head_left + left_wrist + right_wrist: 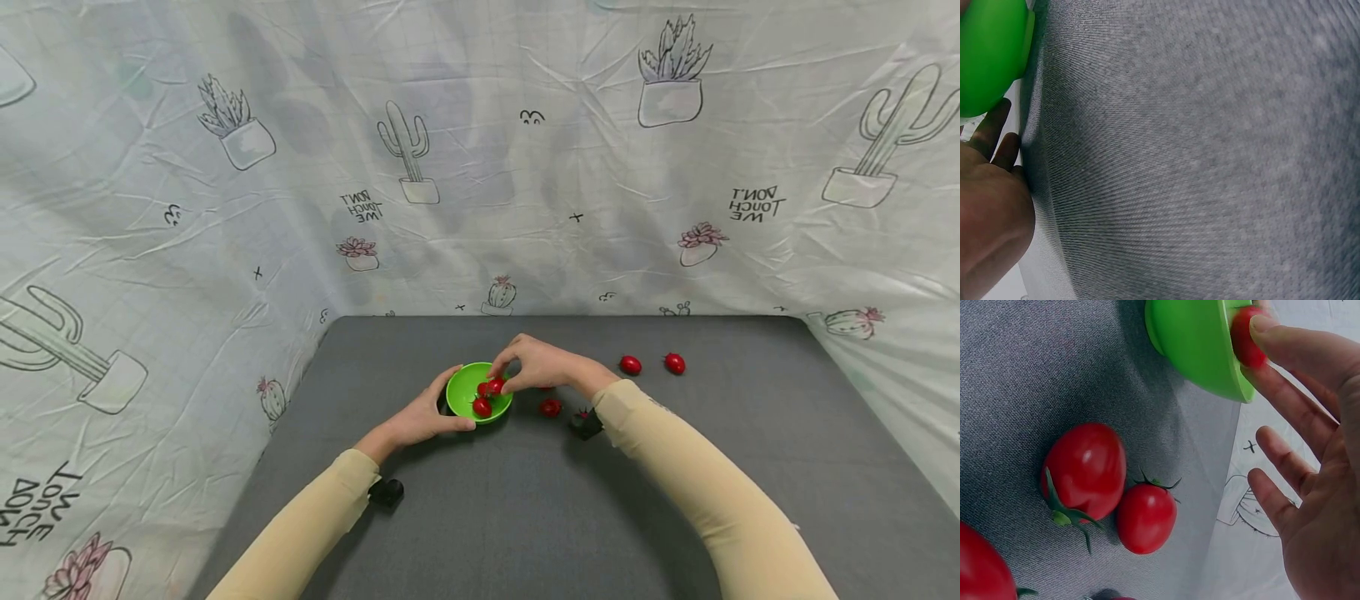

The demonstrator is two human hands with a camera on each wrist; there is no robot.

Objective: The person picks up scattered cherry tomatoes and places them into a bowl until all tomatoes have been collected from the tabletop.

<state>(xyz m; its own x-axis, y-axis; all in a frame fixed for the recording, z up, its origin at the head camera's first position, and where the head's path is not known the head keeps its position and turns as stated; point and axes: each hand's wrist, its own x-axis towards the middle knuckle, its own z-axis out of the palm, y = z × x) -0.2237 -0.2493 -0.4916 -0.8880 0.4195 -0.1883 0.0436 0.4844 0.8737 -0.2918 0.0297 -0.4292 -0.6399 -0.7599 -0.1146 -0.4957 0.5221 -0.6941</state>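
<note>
A green bowl (459, 393) stands on the grey cloth with small red tomatoes (482, 407) inside. My left hand (420, 417) holds it from the left, thumb along the near side and fingers round the far side. In the left wrist view, fingertips touch the bowl's outer wall (994, 56). Over the bowl's right rim, my right hand (542, 363) pinches a red tomato (1247, 339) between thumb and fingers; its other fingers stay spread. Below that hand, a larger tomato (1088, 469) and a smaller one (1146, 519) lie side by side, green stems showing.
Two more tomatoes lie farther right, one here (631, 365) and another (675, 363) beside it. A tomato near the right wrist is partly hidden by the black wrist camera (587, 424). A white printed curtain (465, 167) hangs behind the table (480, 517) and along its sides.
</note>
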